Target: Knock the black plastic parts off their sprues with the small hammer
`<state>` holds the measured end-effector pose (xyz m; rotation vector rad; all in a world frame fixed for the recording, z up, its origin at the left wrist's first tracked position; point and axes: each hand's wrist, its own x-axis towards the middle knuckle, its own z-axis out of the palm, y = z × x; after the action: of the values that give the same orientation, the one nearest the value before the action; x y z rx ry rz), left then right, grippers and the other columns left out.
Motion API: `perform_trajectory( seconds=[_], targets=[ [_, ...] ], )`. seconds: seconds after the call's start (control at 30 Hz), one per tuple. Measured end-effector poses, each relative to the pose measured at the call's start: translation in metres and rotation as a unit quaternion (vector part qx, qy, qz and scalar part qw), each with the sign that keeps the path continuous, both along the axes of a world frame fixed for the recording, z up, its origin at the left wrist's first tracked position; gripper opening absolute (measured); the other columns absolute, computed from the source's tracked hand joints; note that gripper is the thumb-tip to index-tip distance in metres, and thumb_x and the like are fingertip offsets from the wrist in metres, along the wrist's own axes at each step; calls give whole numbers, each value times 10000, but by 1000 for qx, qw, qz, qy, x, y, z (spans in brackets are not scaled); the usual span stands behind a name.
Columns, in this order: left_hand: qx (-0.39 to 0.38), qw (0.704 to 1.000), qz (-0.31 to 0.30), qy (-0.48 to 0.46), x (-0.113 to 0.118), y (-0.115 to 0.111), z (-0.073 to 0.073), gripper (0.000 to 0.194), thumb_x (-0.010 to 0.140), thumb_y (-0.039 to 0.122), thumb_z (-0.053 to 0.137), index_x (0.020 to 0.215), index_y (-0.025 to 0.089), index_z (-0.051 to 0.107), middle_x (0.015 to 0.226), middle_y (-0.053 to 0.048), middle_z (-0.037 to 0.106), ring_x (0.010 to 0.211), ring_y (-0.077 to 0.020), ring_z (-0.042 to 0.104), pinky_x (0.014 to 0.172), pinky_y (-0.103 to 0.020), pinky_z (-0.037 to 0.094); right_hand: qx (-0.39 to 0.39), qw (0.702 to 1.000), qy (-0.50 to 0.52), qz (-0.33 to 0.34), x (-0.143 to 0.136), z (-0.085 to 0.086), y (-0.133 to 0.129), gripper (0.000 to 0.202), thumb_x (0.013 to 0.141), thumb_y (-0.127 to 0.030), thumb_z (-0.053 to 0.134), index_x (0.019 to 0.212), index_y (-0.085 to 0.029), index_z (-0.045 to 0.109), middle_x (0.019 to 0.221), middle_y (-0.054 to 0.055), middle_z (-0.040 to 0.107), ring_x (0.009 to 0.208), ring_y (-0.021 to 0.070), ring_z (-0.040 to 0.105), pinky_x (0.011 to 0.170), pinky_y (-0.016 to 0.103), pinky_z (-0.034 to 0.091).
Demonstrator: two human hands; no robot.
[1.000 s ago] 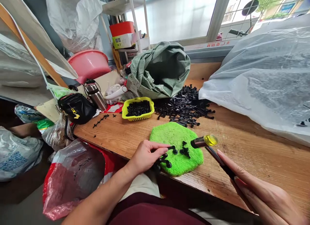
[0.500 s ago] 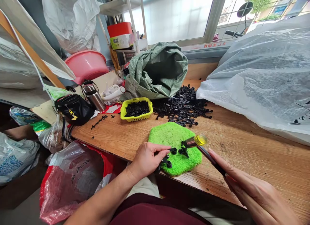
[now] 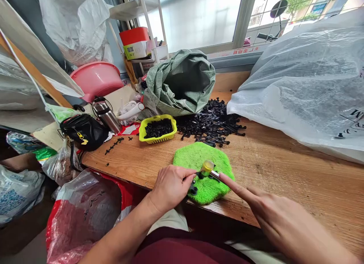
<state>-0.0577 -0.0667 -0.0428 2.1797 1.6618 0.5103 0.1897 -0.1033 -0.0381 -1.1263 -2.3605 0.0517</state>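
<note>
My left hand [image 3: 172,186] pinches a small black plastic part [image 3: 198,174] over the front left of a fluffy green cloth pad [image 3: 212,192]. In my right hand [image 3: 270,211] is a small hammer [image 3: 207,167] with a yellow, see-through face; its index finger stretches along the handle. The hammer head is down at the pad, over the end of the pinched part, and hides that end. Another black part [image 3: 193,189] hangs below my left fingertips. More black bits on the pad are partly covered by the hammer.
A yellow basket [image 3: 141,137] of small black pieces stands behind the pad, beside a heap of long black parts [image 3: 216,120]. Behind them lies an open green woven sack [image 3: 153,80]. White plastic sheeting [image 3: 298,93] covers the right side. A red-edged bag [image 3: 85,214] hangs below the table edge.
My right hand has swung the hammer left and down onto the pad, near my left fingertips. My left hand keeps its pinch. The whole view has shifted slightly.
</note>
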Motion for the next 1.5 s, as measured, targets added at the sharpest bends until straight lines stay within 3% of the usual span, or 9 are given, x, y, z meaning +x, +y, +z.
perform_trajectory(
  seconds=[0.17, 0.37, 0.5, 0.7, 0.77, 0.93, 1.17, 1.37, 1.5],
  targets=[
    [5, 1000, 0, 7, 0, 1, 1, 233, 856, 307, 559, 992, 315, 748, 875, -54, 751, 775, -193, 669, 684, -259, 444, -41, 999, 2, -20, 0, -11, -3, 637, 904, -99, 285, 1498, -320, 230, 886, 36, 706, 588, 192, 669, 512, 265, 554],
    [1, 1000, -16, 16, -1, 4, 0, 250, 864, 308, 542, 1019, 324, 737, 895, -63, 751, 781, -208, 679, 678, -273, 447, -84, 995, -40, -21, 0, -22, 0, 701, 833, -25, 316, 1471, -316, 303, 815, 15, 718, 613, 198, 687, 531, 264, 567],
    [-17, 1000, -10, 2, -2, 3, -1, 259, 866, 298, 531, 1026, 304, 736, 940, -70, 745, 806, -220, 689, 706, -293, 453, -45, 998, 14, -44, 10, -18, -3, 578, 945, -107, 268, 1486, -310, 271, 1078, 49, 697, 858, 229, 692, 705, 311, 587],
    [-41, 995, 0, -93, -7, 11, -12, 261, 826, 313, 554, 959, 239, 765, 883, -58, 754, 731, -198, 654, 670, -275, 429, -14, 998, 45, -50, 26, -14, -7, 528, 986, -185, 280, 1480, -373, 271, 1314, -18, 550, 1071, 212, 593, 875, 315, 493],
    [-87, 979, 8, -186, -9, 16, -19, 287, 810, 335, 554, 886, 176, 780, 762, -55, 744, 634, -170, 601, 598, -254, 391, -24, 998, 56, -34, 29, -18, -6, 525, 985, -205, 295, 1484, -367, 263, 1359, -25, 502, 1132, 202, 544, 912, 319, 452],
    [-185, 891, 57, -411, -14, 23, -29, 346, 702, 412, 656, 794, 101, 775, 617, -44, 670, 543, -107, 477, 543, -219, 322, -14, 996, 83, -31, 36, -29, -2, 523, 981, -220, 321, 1468, -406, 284, 1350, -60, 491, 1124, 172, 535, 872, 246, 447],
    [-222, 851, 97, -466, -11, 23, -22, 313, 589, 393, 764, 725, 111, 774, 608, -48, 659, 536, -89, 459, 520, -201, 309, -40, 995, 75, -49, 39, -41, 0, 501, 976, -241, 294, 1434, -444, 314, 1269, -76, 530, 1009, 235, 614, 751, 327, 544],
    [-209, 872, 66, -437, -10, 26, -29, 270, 660, 375, 705, 715, 119, 768, 540, -10, 615, 503, -79, 420, 508, -199, 284, -172, 979, 86, -67, 25, -41, 18, 493, 959, -234, 256, 1410, -371, 399, 1238, -6, 583, 992, 283, 641, 835, 438, 536],
    [-152, 922, 44, -353, -9, 26, -29, 270, 734, 344, 624, 698, 116, 765, 530, -6, 618, 504, -96, 436, 507, -212, 284, -153, 986, 44, -52, 11, -36, 35, 563, 931, -143, 249, 1443, -357, 347, 1254, 32, 594, 1005, 283, 642, 809, 464, 541]
  ],
)
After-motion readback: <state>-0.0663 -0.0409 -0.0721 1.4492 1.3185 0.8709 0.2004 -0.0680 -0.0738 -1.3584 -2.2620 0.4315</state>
